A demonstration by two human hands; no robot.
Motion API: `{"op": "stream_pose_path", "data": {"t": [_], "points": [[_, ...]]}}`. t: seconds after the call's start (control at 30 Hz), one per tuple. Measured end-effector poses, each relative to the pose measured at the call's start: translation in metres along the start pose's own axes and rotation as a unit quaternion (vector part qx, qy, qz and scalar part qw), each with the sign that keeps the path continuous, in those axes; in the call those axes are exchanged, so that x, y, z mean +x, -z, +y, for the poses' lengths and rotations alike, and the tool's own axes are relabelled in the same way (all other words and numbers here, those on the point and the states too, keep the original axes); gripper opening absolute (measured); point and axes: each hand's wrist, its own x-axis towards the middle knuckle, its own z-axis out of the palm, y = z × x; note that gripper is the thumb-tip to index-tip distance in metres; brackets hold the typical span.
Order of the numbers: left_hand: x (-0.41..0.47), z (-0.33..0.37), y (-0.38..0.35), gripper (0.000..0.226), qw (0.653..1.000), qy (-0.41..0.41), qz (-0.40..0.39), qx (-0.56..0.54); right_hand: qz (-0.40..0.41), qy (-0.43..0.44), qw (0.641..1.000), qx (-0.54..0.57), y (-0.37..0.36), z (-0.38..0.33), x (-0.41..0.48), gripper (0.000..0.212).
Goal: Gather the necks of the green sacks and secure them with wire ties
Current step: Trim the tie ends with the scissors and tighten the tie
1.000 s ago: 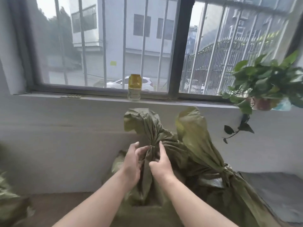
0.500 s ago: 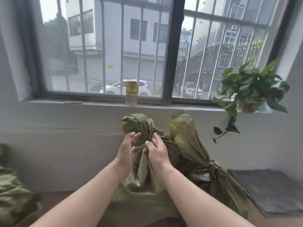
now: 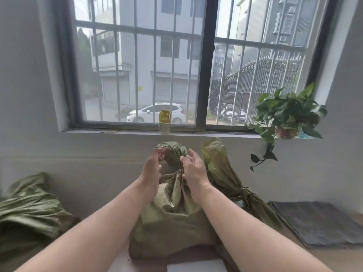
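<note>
Green sack neck in the pinch of the right fingers, loose left fingers just beside it.

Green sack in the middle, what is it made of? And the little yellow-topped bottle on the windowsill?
The green sack looks like thin woven plastic: it has a slight sheen and stiff, crinkly folds. The bottle has a ribbed, see-through yellow top, probably plastic. Its pale lower part could be plastic or glass, but it is too small to tell.
</note>
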Motion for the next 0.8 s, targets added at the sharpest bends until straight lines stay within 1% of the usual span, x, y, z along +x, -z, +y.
{"op": "stream_pose_path", "data": {"t": [0.03, 0.07, 0.13, 0.2, 0.3, 0.6, 0.7, 0.8], "points": [[-0.010, 0.005, 0.000, 0.053, 1.000, -0.009, 0.002, 0.010, 0.000, 0.001, 1.000, 0.002, 0.000, -0.005, -0.009, 0.060], [-0.020, 0.010, 0.000, 0.052, 1.000, -0.019, 0.004, 0.020, 0.001, 0.002, 1.000, 0.004, 0.001, -0.010, -0.018, 0.060], [-0.039, 0.019, 0.000, 0.037, 0.999, -0.027, 0.009, 0.039, 0.005, 0.001, 1.000, 0.005, 0.002, -0.019, -0.036, 0.060], [-0.061, 0.026, 0.003, 0.034, 0.999, -0.028, 0.011, 0.038, 0.010, 0.003, 1.000, 0.002, 0.002, -0.027, -0.056, 0.057], [-0.093, 0.037, 0.008, 0.035, 0.999, -0.028, 0.008, 0.041, 0.018, 0.012, 1.000, -0.005, 0.000, -0.040, -0.089, 0.054], [-0.185, 0.059, 0.040, 0.043, 0.998, -0.053, -0.013, 0.021, 0.017, 0.033, 0.999, -0.008, -0.008, -0.069, -0.198, 0.051], [-0.215, 0.064, 0.054, 0.043, 0.998, -0.055, 0.002, 0.020, 0.015, 0.033, 0.999, -0.004, -0.008, -0.071, -0.226, 0.046], [-0.247, 0.073, 0.071, 0.044, 0.998, -0.051, 0.040, 0.023, -0.004, 0.030, 1.000, 0.001, -0.015, -0.070, -0.248, 0.049]]}}
